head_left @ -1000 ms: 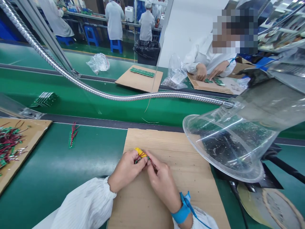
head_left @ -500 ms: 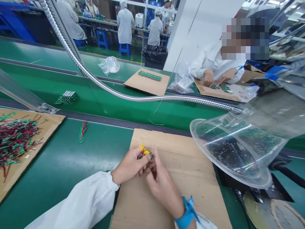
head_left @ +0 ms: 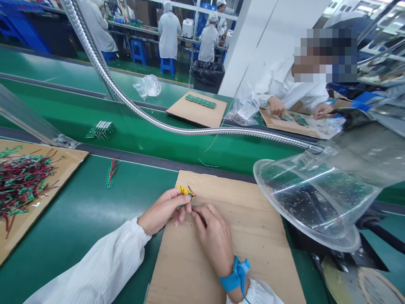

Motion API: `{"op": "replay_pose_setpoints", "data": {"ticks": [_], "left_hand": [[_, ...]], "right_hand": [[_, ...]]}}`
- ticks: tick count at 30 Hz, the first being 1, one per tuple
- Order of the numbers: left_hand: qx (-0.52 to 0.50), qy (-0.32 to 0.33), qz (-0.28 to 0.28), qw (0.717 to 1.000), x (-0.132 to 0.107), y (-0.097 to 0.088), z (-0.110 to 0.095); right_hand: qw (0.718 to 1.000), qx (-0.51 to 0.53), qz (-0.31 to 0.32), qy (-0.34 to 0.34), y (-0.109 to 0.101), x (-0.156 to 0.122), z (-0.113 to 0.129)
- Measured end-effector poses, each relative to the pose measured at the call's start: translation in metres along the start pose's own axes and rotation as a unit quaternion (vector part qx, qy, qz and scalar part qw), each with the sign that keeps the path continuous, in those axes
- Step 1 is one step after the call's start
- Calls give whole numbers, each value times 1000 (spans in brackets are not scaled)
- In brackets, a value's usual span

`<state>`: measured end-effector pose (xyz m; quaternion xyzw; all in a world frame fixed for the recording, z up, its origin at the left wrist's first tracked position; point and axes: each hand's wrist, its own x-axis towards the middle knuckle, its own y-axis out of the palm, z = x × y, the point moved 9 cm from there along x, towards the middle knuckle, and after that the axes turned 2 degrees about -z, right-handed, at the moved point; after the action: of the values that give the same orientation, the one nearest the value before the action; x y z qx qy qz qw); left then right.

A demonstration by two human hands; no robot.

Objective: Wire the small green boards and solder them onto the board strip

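Note:
My left hand (head_left: 163, 210) is closed on a small yellow part (head_left: 183, 191) with thin dark and red wires and a bit of green circuit board at the fingertips. Just right of it, my right hand (head_left: 215, 234), with a blue band at the wrist, has thumb and forefinger pinched together; whatever lies between them is too small to make out. Both hands are above a brown cardboard sheet (head_left: 243, 253). On the green bench to the left lies a single green circuit board strip (head_left: 110, 177) with red wires.
At far left, a heap of wired boards (head_left: 25, 177) covers another cardboard. A clear fume hood (head_left: 310, 202) on a flexible metal tube (head_left: 190, 131) overhangs the right side. Stacked boards (head_left: 100, 130) sit in the green channel. Across it, a co-worker's hand (head_left: 277, 107) handles boards.
My left hand has shifted left with the yellow part. My right hand has drawn apart from it, its forefinger now bent to the thumb. Across the bench, the co-worker's hands have separated.

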<state>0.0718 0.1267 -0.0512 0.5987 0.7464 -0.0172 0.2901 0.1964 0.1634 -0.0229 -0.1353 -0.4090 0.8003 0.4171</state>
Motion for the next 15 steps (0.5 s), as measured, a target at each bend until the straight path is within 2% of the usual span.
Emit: {"op": "replay_pose_setpoints", "data": {"ticks": [6, 12, 15], "left_hand": [[-14, -17, 16, 1000, 1, 0, 1], [42, -39, -16, 998, 0, -5, 5], [47, -45, -38, 997, -1, -7, 5]], "right_hand": [[999, -20, 18, 34, 3, 1, -1], [986, -167, 4, -4, 8, -2, 7], [980, -198, -10, -32, 8, -2, 9]]}}
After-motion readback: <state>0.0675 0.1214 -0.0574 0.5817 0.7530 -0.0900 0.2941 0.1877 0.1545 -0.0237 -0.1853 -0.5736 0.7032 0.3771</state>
